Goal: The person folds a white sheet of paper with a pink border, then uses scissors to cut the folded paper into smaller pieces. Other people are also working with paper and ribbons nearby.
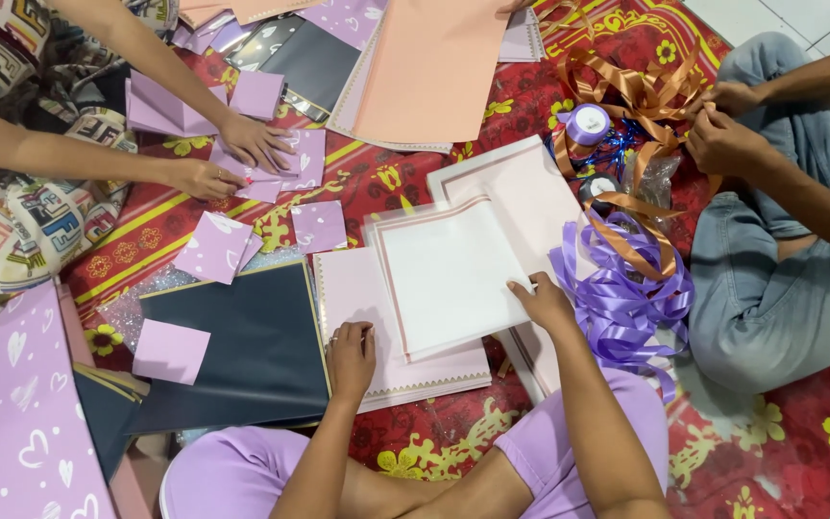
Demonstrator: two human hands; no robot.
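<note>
Pink-edged sheet (449,274), right hand (545,303) — edge, left hand (351,356)
</note>
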